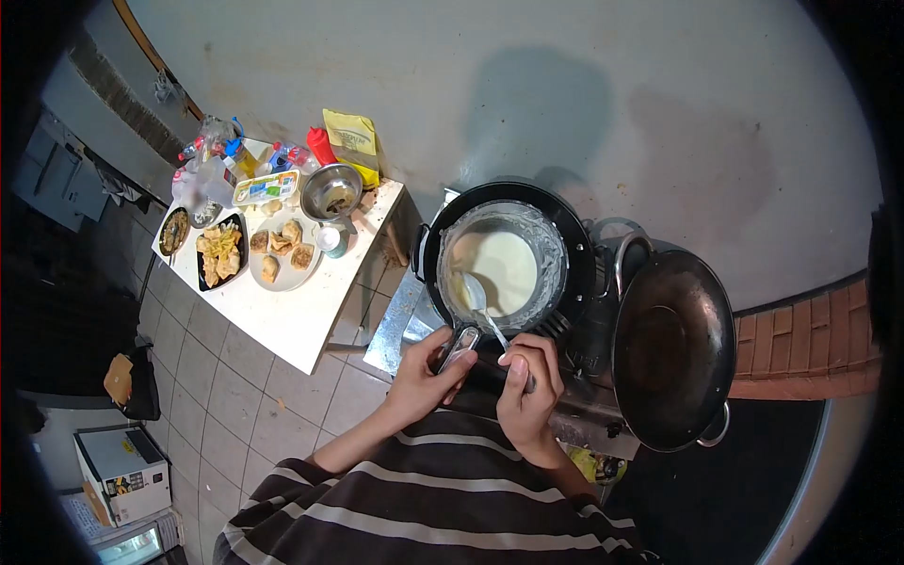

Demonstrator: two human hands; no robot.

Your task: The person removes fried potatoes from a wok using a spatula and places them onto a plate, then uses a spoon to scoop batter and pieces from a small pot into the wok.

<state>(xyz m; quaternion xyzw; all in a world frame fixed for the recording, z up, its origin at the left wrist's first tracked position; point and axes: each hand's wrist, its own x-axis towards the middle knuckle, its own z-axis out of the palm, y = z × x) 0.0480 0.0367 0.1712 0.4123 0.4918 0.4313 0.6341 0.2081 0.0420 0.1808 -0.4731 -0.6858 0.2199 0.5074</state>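
Observation:
A saucepan with pale residue on its inner wall holds a smooth creamy white liquid. It sits inside a larger black pan on the stove. My left hand is closed around the saucepan's handle, at the near side. A metal spoon dips its bowl into the liquid near the left wall. Its handle slants back to my right hand, whose fingers are wrapped round it. The tip of the spoon's bowl is partly covered by the liquid.
A large dark wok stands at the right of the stove. On the white table at the left are a plate of dumplings, a black tray of food, a metal bowl, a red bottle and a yellow packet.

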